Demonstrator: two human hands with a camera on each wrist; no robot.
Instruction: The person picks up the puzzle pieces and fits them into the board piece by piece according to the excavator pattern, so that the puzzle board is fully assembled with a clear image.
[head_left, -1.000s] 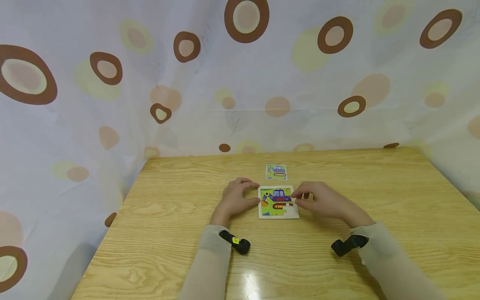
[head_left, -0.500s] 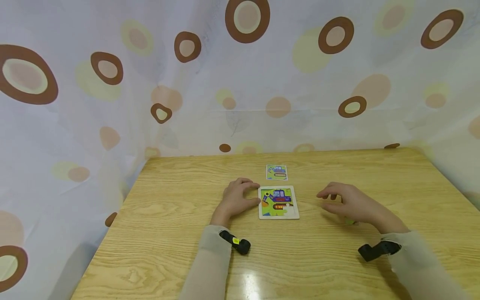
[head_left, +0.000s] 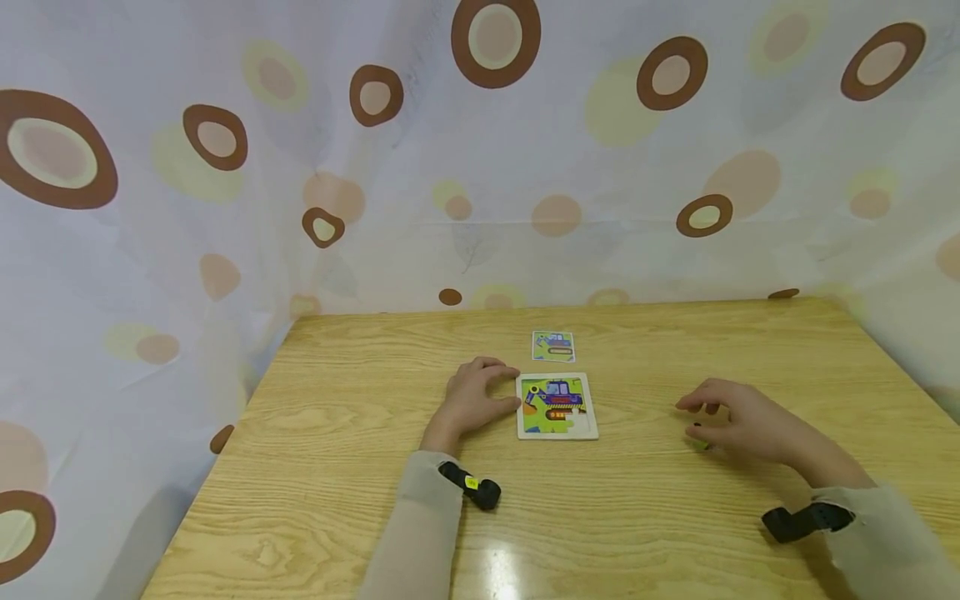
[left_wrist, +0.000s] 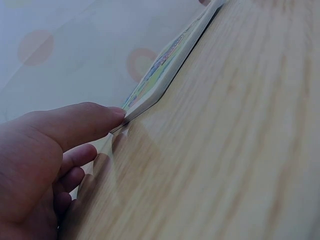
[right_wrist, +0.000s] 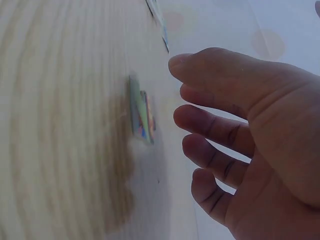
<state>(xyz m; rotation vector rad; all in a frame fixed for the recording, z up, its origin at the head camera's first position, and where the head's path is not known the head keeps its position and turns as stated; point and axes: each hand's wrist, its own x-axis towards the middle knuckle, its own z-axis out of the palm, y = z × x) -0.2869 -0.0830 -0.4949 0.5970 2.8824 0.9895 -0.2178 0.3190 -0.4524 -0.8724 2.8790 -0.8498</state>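
Observation:
A square puzzle board (head_left: pixel 557 435) with a pale rim lies in the middle of the table, its picture a blue excavator on green. Bare wood shows at the board's lower right. My left hand (head_left: pixel 476 398) rests at its left edge, thumb and index fingertips spread along the rim; in the left wrist view the thumb (left_wrist: pixel 95 120) touches the rim. Off to the right, my right hand (head_left: pixel 750 421) hovers with fingers loosely bent and nothing held. Below its thumb lies a small coloured puzzle piece (right_wrist: pixel 142 112), mostly hidden by the hand in the head view.
A small picture card (head_left: pixel 553 346) of the same excavator lies just behind the board. The wooden table (head_left: pixel 360 375) meets a dotted cloth backdrop (head_left: pixel 480 150) along its back and sides. Each wrist carries a black camera strap.
My right hand has left the board's right edge and moved right, to above the loose puzzle piece. My left hand and the board have stayed in place.

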